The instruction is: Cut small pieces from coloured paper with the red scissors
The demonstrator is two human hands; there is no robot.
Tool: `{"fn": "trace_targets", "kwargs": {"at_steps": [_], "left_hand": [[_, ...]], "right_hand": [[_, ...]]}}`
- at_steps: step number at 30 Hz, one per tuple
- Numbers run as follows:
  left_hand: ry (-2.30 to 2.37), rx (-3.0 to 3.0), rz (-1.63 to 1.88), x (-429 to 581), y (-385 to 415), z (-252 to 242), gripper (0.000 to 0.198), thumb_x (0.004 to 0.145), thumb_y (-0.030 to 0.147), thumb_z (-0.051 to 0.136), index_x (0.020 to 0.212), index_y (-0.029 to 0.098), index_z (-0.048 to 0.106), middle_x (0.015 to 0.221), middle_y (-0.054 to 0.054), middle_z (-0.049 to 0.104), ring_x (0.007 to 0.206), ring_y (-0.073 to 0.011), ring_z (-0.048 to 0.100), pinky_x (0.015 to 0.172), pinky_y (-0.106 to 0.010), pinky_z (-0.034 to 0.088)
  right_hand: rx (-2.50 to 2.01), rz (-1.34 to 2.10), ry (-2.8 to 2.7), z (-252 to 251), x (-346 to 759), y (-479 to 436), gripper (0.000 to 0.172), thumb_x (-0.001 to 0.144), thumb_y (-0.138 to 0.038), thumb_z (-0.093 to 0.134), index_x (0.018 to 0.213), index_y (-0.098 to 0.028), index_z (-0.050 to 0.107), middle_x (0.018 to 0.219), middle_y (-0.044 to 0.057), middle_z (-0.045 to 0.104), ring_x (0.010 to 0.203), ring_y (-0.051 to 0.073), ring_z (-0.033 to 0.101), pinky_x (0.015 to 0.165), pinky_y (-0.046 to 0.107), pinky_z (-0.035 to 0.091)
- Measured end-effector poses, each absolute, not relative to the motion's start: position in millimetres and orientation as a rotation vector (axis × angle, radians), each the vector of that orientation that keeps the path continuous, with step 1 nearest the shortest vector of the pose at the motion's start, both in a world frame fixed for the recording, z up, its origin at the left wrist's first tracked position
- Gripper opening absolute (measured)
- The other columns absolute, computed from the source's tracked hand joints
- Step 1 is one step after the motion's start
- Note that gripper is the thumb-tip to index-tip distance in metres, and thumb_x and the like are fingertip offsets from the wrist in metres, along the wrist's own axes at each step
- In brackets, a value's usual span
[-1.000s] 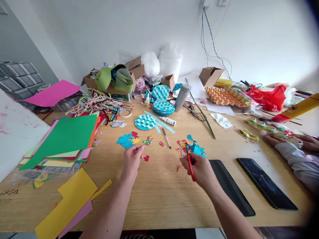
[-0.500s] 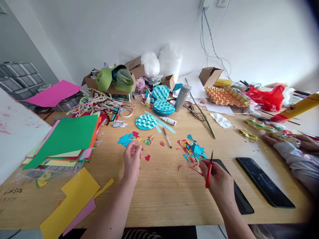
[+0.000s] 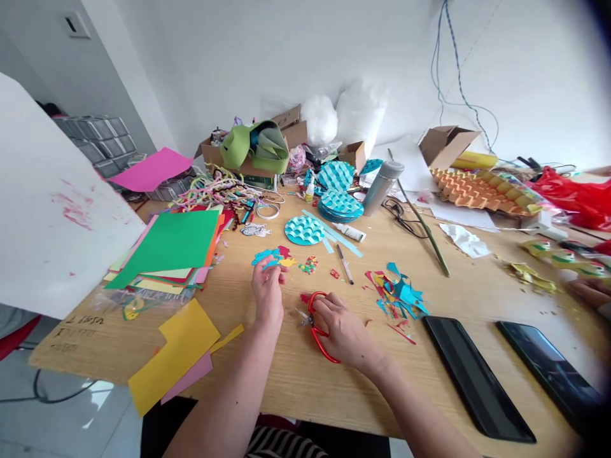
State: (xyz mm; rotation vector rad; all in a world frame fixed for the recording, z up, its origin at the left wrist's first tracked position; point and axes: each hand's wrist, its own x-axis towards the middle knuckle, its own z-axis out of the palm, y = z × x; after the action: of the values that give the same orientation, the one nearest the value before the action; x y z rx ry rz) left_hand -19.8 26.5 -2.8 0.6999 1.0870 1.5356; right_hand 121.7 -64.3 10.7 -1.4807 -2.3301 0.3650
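Right hand [image 3: 340, 327] grasps red, loop-handled metal scissors [image 3: 312, 323]; left hand [image 3: 268, 289] curls by flat blue paper cutouts [image 3: 266, 256], its grip unclear. Smooth wooden table [image 3: 298, 381] stretches to its near edge.

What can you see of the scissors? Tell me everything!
The scissors have two red looped handles and short grey blades that look like metal. The blades are parted and point left. The right hand holds the handles, partly hiding them. They are at or just above the table, beside a red scrap.

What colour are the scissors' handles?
Red; the scissors' handles show best in the head view.
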Motion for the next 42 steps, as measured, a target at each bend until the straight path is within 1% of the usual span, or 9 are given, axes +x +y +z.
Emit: {"fn": "trace_targets", "kwargs": {"at_steps": [3, 7, 10, 12, 18, 26, 34, 39, 42], "left_hand": [[1.079, 0.698, 1.522, -20, 26, -2, 0.036, 0.068, 0.023, 0.059, 0.103, 0.014, 0.053, 0.068, 0.000, 0.064, 0.055, -0.0080, 0.050, 0.056, -0.021, 0.039], [1.078, 0.687, 1.505, -20, 25, 0, 0.036, 0.068, 0.024, 0.059, 0.102, 0.015, 0.053, 0.068, 0.000, 0.064, 0.054, -0.0079, 0.050, 0.056, -0.021, 0.039], [1.099, 0.683, 1.484, -20, 25, 0, 0.036, 0.066, 0.026, 0.060, 0.100, 0.016, 0.054, 0.067, 0.001, 0.064, 0.053, -0.0080, 0.051, 0.055, -0.020, 0.039], [1.098, 0.682, 1.449, -19, 25, 1, 0.038, 0.065, 0.028, 0.062, 0.100, 0.016, 0.055, 0.067, 0.001, 0.064, 0.053, -0.0083, 0.051, 0.054, -0.021, 0.039], [1.040, 0.748, 1.294, -14, 20, 3, 0.045, 0.061, 0.033, 0.068, 0.099, 0.014, 0.056, 0.060, 0.001, 0.063, 0.049, -0.0089, 0.050, 0.049, -0.021, 0.037], [1.040, 0.836, 1.196, -12, 19, -1, 0.043, 0.060, 0.038, 0.070, 0.093, 0.014, 0.057, 0.056, 0.002, 0.061, 0.046, -0.0080, 0.048, 0.047, -0.019, 0.035], [1.024, 0.837, 1.137, -10, 17, 3, 0.040, 0.059, 0.035, 0.069, 0.090, 0.013, 0.059, 0.054, 0.002, 0.060, 0.043, -0.0074, 0.046, 0.044, -0.019, 0.034], [1.014, 0.853, 1.092, -9, 16, 2, 0.039, 0.059, 0.033, 0.067, 0.092, 0.012, 0.058, 0.055, 0.001, 0.061, 0.044, -0.0080, 0.047, 0.043, -0.019, 0.035], [1.010, 0.875, 1.071, -8, 15, 1, 0.037, 0.060, 0.031, 0.065, 0.091, 0.013, 0.058, 0.055, 0.001, 0.061, 0.044, -0.0084, 0.047, 0.043, -0.019, 0.035]], "right_hand": [[-1.481, 0.358, -2.364, 8, 117, -64, 0.013, 0.075, -0.008, 0.052, 0.083, -0.019, 0.052, 0.086, 0.007, 0.063, 0.082, 0.022, 0.051, 0.076, 0.033, 0.044], [-1.479, 0.361, -2.288, 8, 120, -71, 0.018, 0.073, -0.006, 0.051, 0.083, -0.020, 0.053, 0.087, 0.006, 0.064, 0.083, 0.021, 0.054, 0.075, 0.031, 0.045], [-1.775, 0.256, -1.987, 12, 151, -69, 0.019, 0.077, -0.011, 0.053, 0.093, -0.021, 0.058, 0.095, 0.007, 0.067, 0.090, 0.020, 0.060, 0.078, 0.028, 0.047], [-2.000, 0.153, -1.786, 17, 185, -63, 0.016, 0.085, -0.017, 0.047, 0.097, -0.017, 0.058, 0.093, 0.010, 0.068, 0.084, 0.021, 0.063, 0.072, 0.029, 0.047], [-2.435, 0.087, -1.575, 25, 262, -36, 0.017, 0.087, -0.021, 0.048, 0.090, -0.014, 0.063, 0.081, 0.012, 0.071, 0.073, 0.022, 0.067, 0.060, 0.026, 0.041], [-2.570, -0.016, -1.733, 12, 236, -13, 0.026, 0.086, -0.012, 0.047, 0.107, -0.009, 0.063, 0.096, 0.020, 0.071, 0.098, 0.030, 0.063, 0.076, 0.032, 0.040], [-2.592, -0.070, -1.694, 20, 250, -22, 0.023, 0.091, -0.016, 0.041, 0.102, -0.013, 0.061, 0.092, 0.014, 0.071, 0.090, 0.025, 0.063, 0.068, 0.027, 0.039], [-2.547, -0.110, -1.788, 27, 250, -26, 0.023, 0.090, -0.018, 0.046, 0.108, -0.014, 0.059, 0.100, 0.012, 0.071, 0.101, 0.025, 0.059, 0.076, 0.027, 0.040], [-2.547, -0.083, -1.862, 23, 241, -20, 0.023, 0.089, -0.015, 0.047, 0.107, -0.013, 0.061, 0.097, 0.015, 0.071, 0.098, 0.027, 0.061, 0.076, 0.029, 0.040]]}}
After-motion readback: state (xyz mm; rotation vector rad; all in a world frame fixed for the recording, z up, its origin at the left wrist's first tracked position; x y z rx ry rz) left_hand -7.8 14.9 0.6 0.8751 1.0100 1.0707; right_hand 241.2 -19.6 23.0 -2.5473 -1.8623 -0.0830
